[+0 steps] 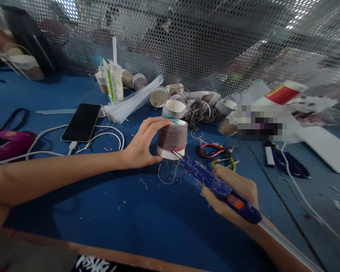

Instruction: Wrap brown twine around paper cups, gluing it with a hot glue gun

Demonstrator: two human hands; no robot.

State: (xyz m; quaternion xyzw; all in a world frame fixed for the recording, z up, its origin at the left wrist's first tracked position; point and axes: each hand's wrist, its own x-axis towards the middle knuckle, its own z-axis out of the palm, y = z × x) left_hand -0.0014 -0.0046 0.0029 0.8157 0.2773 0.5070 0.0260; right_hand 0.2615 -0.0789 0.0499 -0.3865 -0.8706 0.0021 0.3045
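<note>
In the head view, the left hand (140, 145) has its grip around a white cup wound with brown twine and one red strand (172, 136), fingers on its top and thumb low on its side; the cup is at the middle of the blue counter (116, 219). The right hand's (243, 185) grip is closed about a blue glue gun with an orange part (208, 179), its metal nozzle at the red strand; whether they touch I cannot tell. Just beyond the gun lie red-handled scissors (221, 149). Toward the counter's left edge lies a black phone (81, 122) on a white cable; toward its far edge, a bundle of clear thin strips (136, 99) lies before a perforated metal panel (164, 41)
</note>
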